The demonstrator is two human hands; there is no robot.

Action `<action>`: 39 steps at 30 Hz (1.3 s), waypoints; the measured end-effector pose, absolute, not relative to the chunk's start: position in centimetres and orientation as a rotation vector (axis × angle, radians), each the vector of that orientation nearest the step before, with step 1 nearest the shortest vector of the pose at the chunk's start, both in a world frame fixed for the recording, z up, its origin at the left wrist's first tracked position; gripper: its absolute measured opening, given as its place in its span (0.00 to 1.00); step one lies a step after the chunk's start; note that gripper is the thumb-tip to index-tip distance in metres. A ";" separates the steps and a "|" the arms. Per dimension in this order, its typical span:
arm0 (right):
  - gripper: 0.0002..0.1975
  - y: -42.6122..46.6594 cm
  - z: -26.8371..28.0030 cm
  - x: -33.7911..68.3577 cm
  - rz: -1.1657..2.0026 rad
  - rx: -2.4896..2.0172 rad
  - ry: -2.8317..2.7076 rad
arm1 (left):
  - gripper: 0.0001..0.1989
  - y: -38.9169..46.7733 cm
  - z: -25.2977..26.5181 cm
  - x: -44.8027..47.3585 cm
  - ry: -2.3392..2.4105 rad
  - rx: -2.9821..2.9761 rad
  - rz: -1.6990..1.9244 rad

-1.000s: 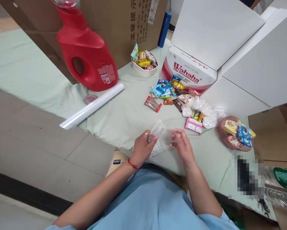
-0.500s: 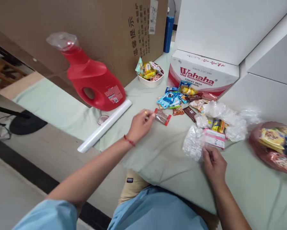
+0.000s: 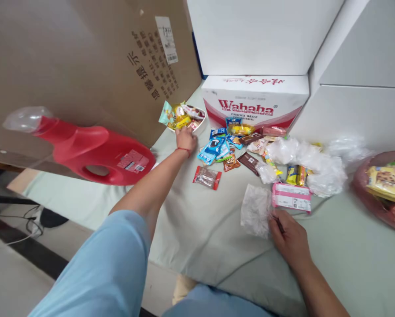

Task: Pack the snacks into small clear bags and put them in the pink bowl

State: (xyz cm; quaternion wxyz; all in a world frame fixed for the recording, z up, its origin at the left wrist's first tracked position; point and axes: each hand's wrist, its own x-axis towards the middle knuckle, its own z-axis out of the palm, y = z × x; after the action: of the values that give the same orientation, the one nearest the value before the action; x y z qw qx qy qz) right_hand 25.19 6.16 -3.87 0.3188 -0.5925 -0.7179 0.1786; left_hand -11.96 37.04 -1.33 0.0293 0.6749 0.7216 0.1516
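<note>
My left hand (image 3: 186,140) reaches to the near rim of a white bowl (image 3: 202,124) heaped with wrapped snacks. Its fingers touch the front of the bowl or the snacks in it; the fingertips are hidden, so I cannot tell whether they grip. With thumb and fingers closed, my right hand (image 3: 289,233) pinches the edge of a clear plastic bag (image 3: 255,211), which lies crumpled on the cloth. Just beyond that hand is a pink-and-white packet (image 3: 291,197). A brown snack packet with red ends (image 3: 207,177) lies between my hands.
Behind is a pile of blue snack packets (image 3: 213,147), with crumpled clear plastic (image 3: 326,174) to the right. A Wahaha carton (image 3: 255,103) stands at the back. A red jug (image 3: 101,149) leans at left before a brown cardboard box (image 3: 85,57). A reddish bowl of snacks (image 3: 365,185) sits at right.
My left hand has gone from beside the brown-and-red packet forward to the white bowl. The right hand still pinches the plastic bag. The view has turned, shifting the scene.
</note>
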 end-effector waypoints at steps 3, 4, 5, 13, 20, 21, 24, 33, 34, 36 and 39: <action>0.10 6.1 -3.8 25.0 0.537 -1.552 -1.844 | 0.20 33.5 -1.3 -12.0 2.166 2.142 0.471; 0.11 6.1 -3.8 25.0 0.557 -1.544 -1.822 | 0.20 32.0 -1.2 -12.1 2.145 2.160 0.475; 0.11 6.1 -3.8 24.9 0.577 -1.533 -1.798 | 0.20 30.4 -1.2 -12.2 2.123 2.176 0.475; 0.12 5.6 -3.1 25.0 0.835 -1.522 -1.427 | 0.15 19.5 -1.0 -13.2 1.879 2.192 0.607; 0.17 5.7 -3.5 25.4 1.395 -1.208 -0.988 | 0.14 9.3 1.4 -7.1 1.968 2.163 1.184; 0.17 5.7 -3.6 25.4 1.433 -1.150 -0.972 | 0.12 7.7 1.6 -5.5 1.891 2.121 1.221; 0.15 5.6 -3.9 25.3 1.500 -1.036 -0.966 | 0.10 4.4 1.6 -0.1 1.574 1.834 1.056; 0.17 6.0 -3.5 25.5 1.401 -1.179 -0.919 | 0.19 6.9 -0.1 6.0 1.320 1.006 1.111; 0.17 6.2 -3.4 25.7 1.363 -1.197 -0.874 | 0.20 7.1 0.0 5.2 1.285 0.893 1.160; 0.17 6.4 -3.0 26.1 1.318 -1.225 -0.805 | 0.21 7.2 0.2 3.2 1.264 0.731 1.229; 0.19 6.3 -2.4 26.8 1.323 -1.281 -0.772 | 0.24 6.7 0.4 0.6 1.313 0.604 1.295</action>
State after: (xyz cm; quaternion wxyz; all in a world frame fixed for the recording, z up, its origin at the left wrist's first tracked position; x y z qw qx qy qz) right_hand 26.79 6.33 -2.44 0.5418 -0.5392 -0.3249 0.5570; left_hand 0.62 6.71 0.35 0.5651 0.2566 0.5581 0.5507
